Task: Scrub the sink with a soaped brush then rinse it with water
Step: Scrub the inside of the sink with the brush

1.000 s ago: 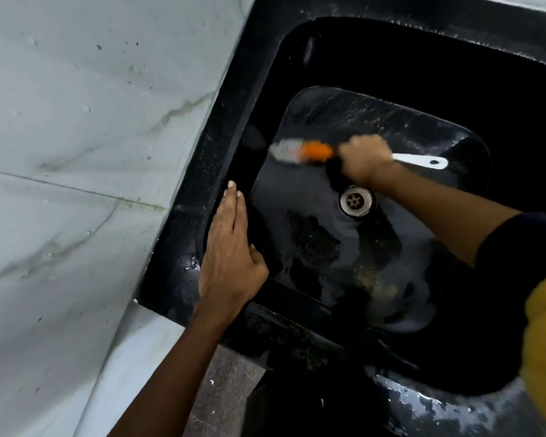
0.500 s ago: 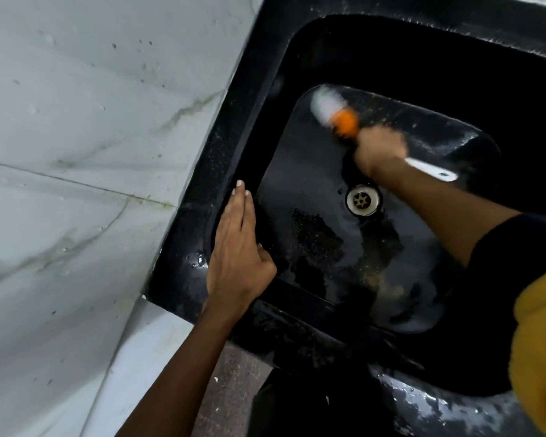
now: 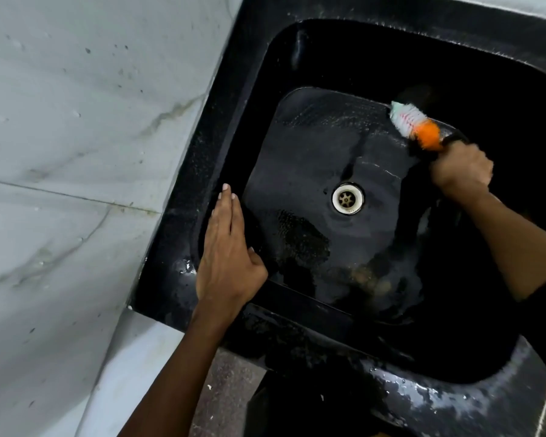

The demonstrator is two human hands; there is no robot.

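Observation:
A black square sink [image 3: 183, 171] fills the view, wet, with a metal drain [image 3: 348, 198] in the middle of its floor. My right hand [image 3: 460, 168] grips a brush [image 3: 415, 126] with an orange collar and white bristles. The bristles press against the far right part of the sink floor, near the back wall. The brush handle is hidden by my fist. My left hand [image 3: 226, 253] rests flat on the sink's left rim, fingers straight, thumb hanging over the inner edge.
A pale marble wall [image 3: 76, 137] runs along the sink's left side. The near rim [image 3: 423, 398] carries water drops and streaks. A strip of speckled floor [image 3: 224, 386] shows below the sink's front corner.
My right hand has swept the brush from the left and back of the sink floor across to the far right. The left hand has stayed on the rim.

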